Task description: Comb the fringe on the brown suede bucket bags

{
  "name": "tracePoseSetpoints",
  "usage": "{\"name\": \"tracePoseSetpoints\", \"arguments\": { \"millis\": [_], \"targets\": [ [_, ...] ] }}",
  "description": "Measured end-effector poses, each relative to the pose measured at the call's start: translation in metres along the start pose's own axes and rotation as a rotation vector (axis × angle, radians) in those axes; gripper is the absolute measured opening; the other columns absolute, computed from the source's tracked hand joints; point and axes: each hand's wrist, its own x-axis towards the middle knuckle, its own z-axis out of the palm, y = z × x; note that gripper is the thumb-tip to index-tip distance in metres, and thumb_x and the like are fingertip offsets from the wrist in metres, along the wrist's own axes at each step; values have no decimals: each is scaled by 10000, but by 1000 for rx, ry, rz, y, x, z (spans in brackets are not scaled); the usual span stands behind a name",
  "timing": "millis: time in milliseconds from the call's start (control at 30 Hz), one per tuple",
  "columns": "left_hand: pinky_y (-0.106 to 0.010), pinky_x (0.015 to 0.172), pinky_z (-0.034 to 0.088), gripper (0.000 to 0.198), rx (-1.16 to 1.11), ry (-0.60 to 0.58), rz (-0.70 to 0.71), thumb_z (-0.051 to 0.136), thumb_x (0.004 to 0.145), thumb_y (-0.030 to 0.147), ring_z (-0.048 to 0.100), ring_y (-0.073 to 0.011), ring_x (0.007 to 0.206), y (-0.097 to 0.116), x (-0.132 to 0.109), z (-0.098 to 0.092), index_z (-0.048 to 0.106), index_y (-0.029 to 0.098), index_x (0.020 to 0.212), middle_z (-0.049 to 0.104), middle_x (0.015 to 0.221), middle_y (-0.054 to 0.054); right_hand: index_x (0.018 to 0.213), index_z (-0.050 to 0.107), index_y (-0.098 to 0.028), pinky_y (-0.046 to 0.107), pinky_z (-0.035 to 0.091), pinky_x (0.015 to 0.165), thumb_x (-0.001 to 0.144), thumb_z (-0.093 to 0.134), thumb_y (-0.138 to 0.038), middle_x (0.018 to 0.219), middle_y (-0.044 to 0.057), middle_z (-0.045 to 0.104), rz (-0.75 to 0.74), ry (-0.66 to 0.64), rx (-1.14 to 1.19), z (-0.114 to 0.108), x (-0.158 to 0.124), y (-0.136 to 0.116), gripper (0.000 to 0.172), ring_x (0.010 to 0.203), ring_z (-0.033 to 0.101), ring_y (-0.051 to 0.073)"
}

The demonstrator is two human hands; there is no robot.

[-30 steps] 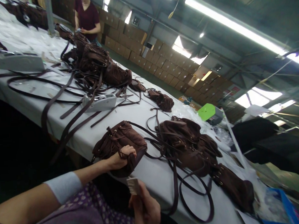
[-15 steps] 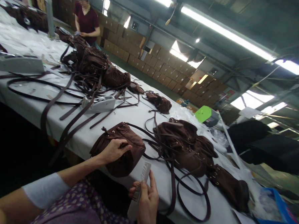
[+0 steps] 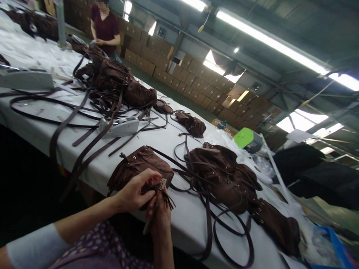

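Note:
A dark brown drawstring bag (image 3: 141,163) lies at the near edge of the white table (image 3: 160,137). In front of it, my left hand (image 3: 136,193) is closed on a brown tassel (image 3: 170,201), whose strands fan out past the fingers. My right hand (image 3: 160,217) meets it from below, wrapped round a pale comb (image 3: 149,222). The comb's handle points down toward my lap; its toothed end is largely hidden by fingers and strands. The hands touch or nearly touch.
More brown bags (image 3: 217,172) with long looped straps lie to the right, and a larger heap of bags (image 3: 113,75) lies at left. Grey tape dispensers (image 3: 119,126) stand along the table. A co-worker (image 3: 105,28) stands at the far side. A blue-edged container (image 3: 332,243) is at lower right.
My right hand has moved up and left with the comb, bringing it to the tassel in my left hand. The comb's toothed part, plain before, is now mostly covered.

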Motion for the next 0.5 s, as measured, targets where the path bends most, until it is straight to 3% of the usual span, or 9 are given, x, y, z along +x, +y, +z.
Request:
{"name": "tracePoseSetpoints", "arguments": {
  "millis": [67,133,233,400,500],
  "targets": [
    [-335,926,417,703,-99,71,-121,550,704,84,521,-200,1078,-14,-5,2,306,211,1352,538,1209,-77,1314,433,-233,169,334,324,818,603,-530,467,-116,450,124,-25,123,-4,-6,-1,603,313,342,72],
    [-387,968,372,758,-51,-35,-121,594,643,91,483,-240,1127,-23,-5,9,336,216,1345,534,1233,-78,1273,468,-210,154,305,297,794,626,-561,432,-122,425,164,-46,188,-7,-9,-2,614,290,282,55],
    [-418,957,334,565,104,-165,-60,632,654,141,458,-270,1109,-26,4,19,502,238,1195,565,1177,-55,1259,475,-193,145,294,275,766,661,-565,386,-129,401,187,-83,219,-13,-12,-5,645,276,248,50],
    [-397,906,315,316,268,-207,1,631,718,214,471,-232,955,-26,19,28,570,247,1026,565,1017,-29,1390,323,-202,143,313,269,801,652,-525,392,-126,448,193,-120,159,-26,-21,-13,747,267,287,58],
    [-404,884,305,185,359,-202,-6,589,803,295,460,-225,915,-30,21,39,568,240,979,556,966,-28,1406,312,-169,149,336,278,819,648,-497,436,-96,513,164,-160,40,-28,-32,-19,752,279,359,66]
  ]
}}
